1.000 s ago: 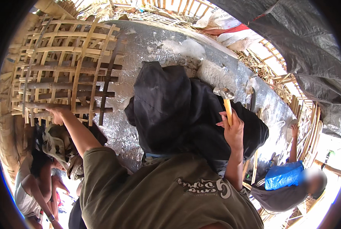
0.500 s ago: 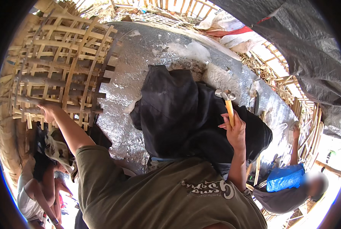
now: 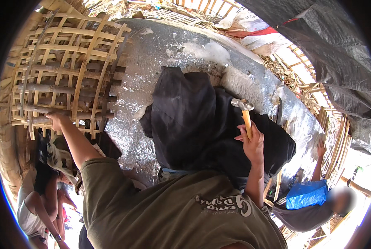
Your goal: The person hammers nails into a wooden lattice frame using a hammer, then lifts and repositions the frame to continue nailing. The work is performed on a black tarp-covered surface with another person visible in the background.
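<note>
**Curved silver hull, bamboo frame on the left, hammer raised on the right**

Overhead and ahead of you a large rounded silver surface [image 3: 152, 83] fills the middle of the view, its far edge curving away toward the upper right under a dark tarpaulin [image 3: 335, 54]. A black cloth [image 3: 189, 120] hangs over the near part of that surface, right in front of your chest, and covers much of the room between your two arms.

Your left hand [image 3: 56, 118] is at the lower edge of a woven bamboo lattice [image 3: 61, 70] that wraps the left side of the silver surface; its fingers are closed around one of the horizontal strips. Your right hand [image 3: 252, 143] is raised just beside the black cloth, fingers wrapped tight on the yellow handle of a hammer [image 3: 245, 114], whose metal head points up and sits near the pale rough patch of the hull.

Below your left arm a person [image 3: 40, 195] crouches close by. At the lower right another person in a blue cap [image 3: 306, 195] reaches one hand [image 3: 319, 149] up to the hull's edge, next to bamboo slats [image 3: 339, 141].
</note>
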Motion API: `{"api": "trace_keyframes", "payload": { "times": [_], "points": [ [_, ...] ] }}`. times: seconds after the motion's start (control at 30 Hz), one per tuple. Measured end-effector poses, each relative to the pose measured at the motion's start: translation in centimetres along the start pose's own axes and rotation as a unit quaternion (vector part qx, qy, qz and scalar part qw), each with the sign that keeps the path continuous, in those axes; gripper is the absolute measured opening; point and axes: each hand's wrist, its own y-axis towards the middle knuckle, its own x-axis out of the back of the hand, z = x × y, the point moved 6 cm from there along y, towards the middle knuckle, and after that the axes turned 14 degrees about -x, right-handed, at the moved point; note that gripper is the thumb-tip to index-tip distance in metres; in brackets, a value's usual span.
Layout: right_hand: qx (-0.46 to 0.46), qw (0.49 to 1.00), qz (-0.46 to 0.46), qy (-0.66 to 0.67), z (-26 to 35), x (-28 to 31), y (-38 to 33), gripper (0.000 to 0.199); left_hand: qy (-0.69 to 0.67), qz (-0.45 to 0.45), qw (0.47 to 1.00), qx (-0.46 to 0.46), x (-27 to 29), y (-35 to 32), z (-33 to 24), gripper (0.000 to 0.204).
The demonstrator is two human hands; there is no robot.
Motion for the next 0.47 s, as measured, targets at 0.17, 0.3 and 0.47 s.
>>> {"api": "trace_keyframes", "payload": {
  "times": [0.17, 0.3, 0.47],
  "points": [
    [0.025, 1.0, 0.006, -0.007, -0.1, 0.1, -0.1, 0.031, -0.012, 0.102, 0.995, -0.019, 1.3, 0.8, 0.5, 0.067],
    [0.013, 1.0, -0.005, -0.003, -0.6, 0.7, -0.5, 0.028, 0.108, -0.007, 0.994, -0.032, 3.3, 3.6, 3.4, 0.059],
    [-0.04, 0.998, -0.009, 0.054, -1.7, 1.2, -0.9, 0.024, 0.277, -0.108, 0.94, -0.17, 7.9, 11.1, 13.2, 0.042]
  ]
}}
